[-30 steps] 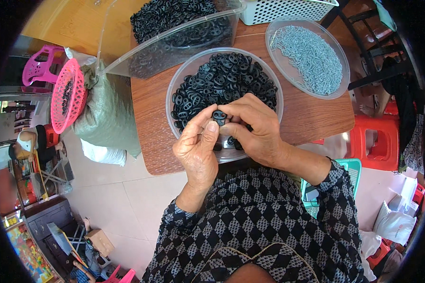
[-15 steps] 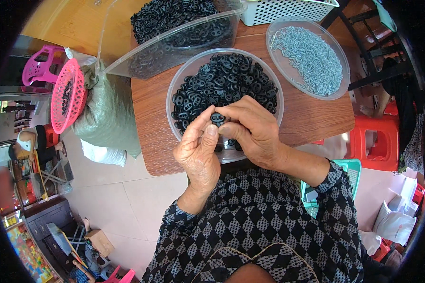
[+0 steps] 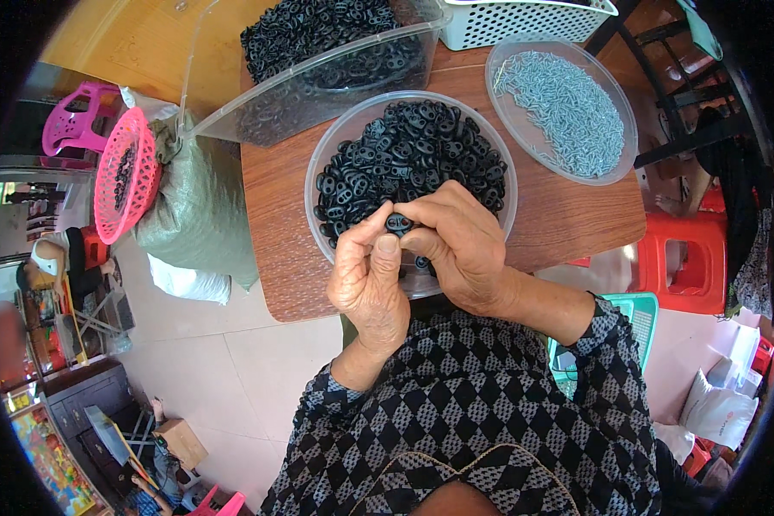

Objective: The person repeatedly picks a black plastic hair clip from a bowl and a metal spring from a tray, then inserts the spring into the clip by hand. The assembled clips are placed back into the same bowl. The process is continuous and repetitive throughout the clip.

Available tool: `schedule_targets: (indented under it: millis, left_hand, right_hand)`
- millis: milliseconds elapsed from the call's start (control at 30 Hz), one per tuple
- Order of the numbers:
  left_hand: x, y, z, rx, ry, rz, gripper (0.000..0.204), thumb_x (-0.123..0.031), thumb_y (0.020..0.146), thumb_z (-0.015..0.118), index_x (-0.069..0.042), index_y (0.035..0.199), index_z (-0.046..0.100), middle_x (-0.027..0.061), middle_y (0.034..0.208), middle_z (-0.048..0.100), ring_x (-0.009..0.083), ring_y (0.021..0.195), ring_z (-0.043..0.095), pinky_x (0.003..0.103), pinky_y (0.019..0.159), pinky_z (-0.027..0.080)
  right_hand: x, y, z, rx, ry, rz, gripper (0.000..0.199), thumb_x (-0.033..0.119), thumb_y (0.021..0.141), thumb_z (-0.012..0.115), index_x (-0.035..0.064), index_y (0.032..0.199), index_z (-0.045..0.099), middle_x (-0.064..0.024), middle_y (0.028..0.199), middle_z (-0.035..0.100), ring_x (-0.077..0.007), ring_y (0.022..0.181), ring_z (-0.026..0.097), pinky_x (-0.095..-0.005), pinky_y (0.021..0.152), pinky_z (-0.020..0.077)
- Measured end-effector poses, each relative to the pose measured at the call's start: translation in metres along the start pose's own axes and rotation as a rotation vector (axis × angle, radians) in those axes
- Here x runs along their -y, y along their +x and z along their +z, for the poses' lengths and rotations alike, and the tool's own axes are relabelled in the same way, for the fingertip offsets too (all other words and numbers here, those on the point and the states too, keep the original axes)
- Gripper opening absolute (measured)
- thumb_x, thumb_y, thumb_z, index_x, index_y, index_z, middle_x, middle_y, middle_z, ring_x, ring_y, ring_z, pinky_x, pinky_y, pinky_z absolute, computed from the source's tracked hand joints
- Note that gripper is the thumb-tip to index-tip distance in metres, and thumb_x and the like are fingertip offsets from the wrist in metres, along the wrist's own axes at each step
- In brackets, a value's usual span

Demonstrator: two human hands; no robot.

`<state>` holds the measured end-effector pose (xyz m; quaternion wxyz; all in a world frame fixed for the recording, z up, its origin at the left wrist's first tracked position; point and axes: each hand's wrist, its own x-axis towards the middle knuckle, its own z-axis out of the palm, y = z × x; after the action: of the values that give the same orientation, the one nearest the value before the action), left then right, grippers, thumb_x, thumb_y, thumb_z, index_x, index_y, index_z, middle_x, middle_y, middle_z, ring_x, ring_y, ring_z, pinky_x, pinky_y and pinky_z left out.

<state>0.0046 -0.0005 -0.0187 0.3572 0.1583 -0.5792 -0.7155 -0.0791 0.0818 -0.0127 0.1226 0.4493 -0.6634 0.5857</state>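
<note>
Between the fingertips of my left hand (image 3: 371, 279) and my right hand (image 3: 460, 245) is a small oval black plastic piece (image 3: 398, 224) with two holes. Both hands pinch it, left thumb and finger on one side, right thumb and finger on the other. They hover over the near rim of a round clear tub (image 3: 311, 172), which holds a heap of similar black pieces (image 3: 396, 146). A few more pieces show under my right hand near the tub's front. Whether a pin sits in the held piece is too small to tell.
Right of the tub, a round clear tray (image 3: 629, 138) holds many silvery pins or screws (image 3: 568, 107). A large clear bin (image 3: 310, 73) of black pieces and a white perforated basket (image 3: 525, 24) stand behind. Beside the brown table (image 3: 576, 219) are a pink basket (image 3: 153, 185), sacks (image 3: 198, 206) and a red stool (image 3: 684, 258).
My hands have shifted slightly nearer to me and to the right, still pinching the black piece.
</note>
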Motion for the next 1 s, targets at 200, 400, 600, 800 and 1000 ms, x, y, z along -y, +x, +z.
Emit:
schedule_targets:
  millis: [200,400,600,800,1000]
  left_hand:
    - [0.003,-0.003,0.002,0.031,0.038,0.057,0.025,-0.012,0.089,0.057,0.004,0.109,0.057,0.0037,0.095,0.058,0.0059,0.083,0.052,0.019,0.076,0.044]
    - [0.0,-0.001,0.004,-0.002,0.115,0.136,0.024,-0.012,0.09,0.056,0.004,0.108,0.058,0.0014,0.091,0.056,0.0031,0.073,0.048,0.015,0.065,0.042]
    - [-0.006,-0.001,0.004,0.007,0.231,0.198,0.025,-0.015,0.09,0.056,0.005,0.105,0.057,0.0088,0.098,0.06,0.0092,0.086,0.054,0.022,0.077,0.046]
    - [0.001,-0.003,0.01,-0.043,0.163,0.236,0.023,-0.017,0.091,0.055,0.004,0.1,0.056,0.0085,0.097,0.059,0.0092,0.084,0.054,0.022,0.075,0.046]
    - [0.008,0.0,0.012,-0.084,0.23,0.357,0.022,-0.013,0.092,0.053,0.007,0.101,0.055,0.0051,0.082,0.053,0.008,0.069,0.047,0.019,0.061,0.041]
  right_hand:
    - [0.0,-0.001,0.0,-0.003,-0.003,-0.017,0.025,0.002,0.069,0.066,-0.0037,0.092,0.057,-0.012,0.079,0.056,-0.0247,0.066,0.052,-0.0325,0.055,0.0418]
    - [0.001,0.001,0.002,-0.011,0.002,-0.049,0.028,0.003,0.069,0.067,-0.0041,0.093,0.056,-0.0124,0.08,0.056,-0.0248,0.067,0.052,-0.0321,0.055,0.0416]
    - [0.005,0.005,0.001,-0.015,-0.003,-0.047,0.028,0.004,0.069,0.066,-0.0036,0.094,0.056,-0.0126,0.079,0.055,-0.0254,0.067,0.051,-0.0326,0.056,0.0414]
    - [0.007,0.004,0.006,-0.049,0.007,-0.041,0.029,0.001,0.066,0.066,-0.0027,0.093,0.055,-0.012,0.077,0.053,-0.0256,0.065,0.049,-0.0335,0.054,0.0403]
    - [0.004,0.003,0.007,-0.037,-0.041,-0.101,0.016,0.007,0.081,0.059,-0.0029,0.093,0.055,-0.0111,0.076,0.055,-0.0228,0.06,0.049,-0.0322,0.053,0.0393]
